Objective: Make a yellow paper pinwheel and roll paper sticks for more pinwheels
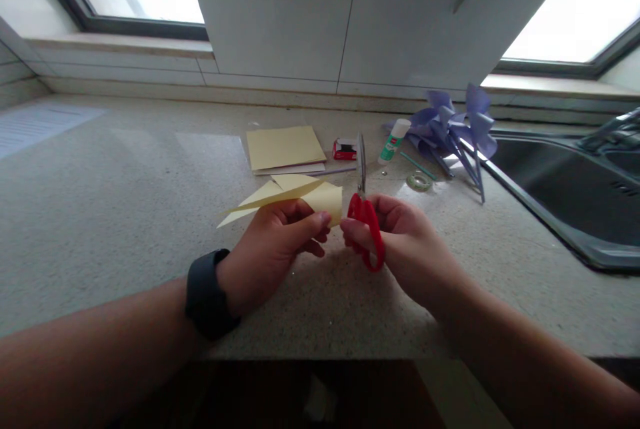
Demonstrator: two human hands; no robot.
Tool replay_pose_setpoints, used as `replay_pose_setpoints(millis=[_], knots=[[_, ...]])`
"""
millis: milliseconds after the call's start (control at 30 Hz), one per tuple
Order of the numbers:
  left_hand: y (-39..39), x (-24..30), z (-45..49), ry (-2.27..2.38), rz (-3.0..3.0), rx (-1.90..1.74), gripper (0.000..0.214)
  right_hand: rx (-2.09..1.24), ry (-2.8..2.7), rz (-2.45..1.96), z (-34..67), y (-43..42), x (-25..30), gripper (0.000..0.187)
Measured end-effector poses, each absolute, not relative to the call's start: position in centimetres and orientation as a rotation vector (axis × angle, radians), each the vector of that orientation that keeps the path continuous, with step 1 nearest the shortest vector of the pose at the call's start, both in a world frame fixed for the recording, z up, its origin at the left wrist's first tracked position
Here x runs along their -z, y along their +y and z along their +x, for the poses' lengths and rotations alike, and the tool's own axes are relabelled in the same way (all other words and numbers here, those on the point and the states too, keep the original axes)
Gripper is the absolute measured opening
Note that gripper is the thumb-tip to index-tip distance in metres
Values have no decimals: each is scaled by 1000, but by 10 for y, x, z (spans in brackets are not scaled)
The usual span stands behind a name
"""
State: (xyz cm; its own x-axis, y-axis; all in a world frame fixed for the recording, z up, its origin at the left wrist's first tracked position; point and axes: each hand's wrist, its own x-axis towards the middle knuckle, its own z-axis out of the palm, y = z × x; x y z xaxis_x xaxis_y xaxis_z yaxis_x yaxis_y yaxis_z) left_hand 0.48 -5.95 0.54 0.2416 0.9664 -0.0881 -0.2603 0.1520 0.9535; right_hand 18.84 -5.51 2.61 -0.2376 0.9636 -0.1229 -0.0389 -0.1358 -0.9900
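A sheet of pale yellow paper [320, 198], with cuts and curled flaps, is pinched in my left hand [285, 232] just above the counter. My right hand [405, 229] grips scissors by their red handles [367, 226]. Their blades [361, 162] point up and away from me, looking closed, apart from the paper's right edge. Part of the right hand's fingers is hidden behind the handles. A black watch [210, 296] sits on my left wrist.
Beyond my hands lie a stack of yellow paper [285, 148], a small red box [345, 149], a glue stick [395, 140] and a tape roll [419, 181]. Purple paper pinwheels [445, 122] rest beside the sink [560, 189] at right. A printed sheet [45, 124] lies far left.
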Motion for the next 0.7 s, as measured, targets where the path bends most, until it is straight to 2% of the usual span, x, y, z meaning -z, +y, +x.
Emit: replay_pose_setpoints(millis=[200, 400, 700], knots=[[-62, -8, 9, 909, 949, -1125, 21, -1609, -1513, -1254, 221, -75, -35, 37], [-63, -7, 9, 910, 949, -1135, 20, -1865, -1539, -1302, 252, -95, -27, 38], [-65, -8, 8, 909, 971, -1121, 18, -1813, -1678, -1403, 249, -97, -29, 41]])
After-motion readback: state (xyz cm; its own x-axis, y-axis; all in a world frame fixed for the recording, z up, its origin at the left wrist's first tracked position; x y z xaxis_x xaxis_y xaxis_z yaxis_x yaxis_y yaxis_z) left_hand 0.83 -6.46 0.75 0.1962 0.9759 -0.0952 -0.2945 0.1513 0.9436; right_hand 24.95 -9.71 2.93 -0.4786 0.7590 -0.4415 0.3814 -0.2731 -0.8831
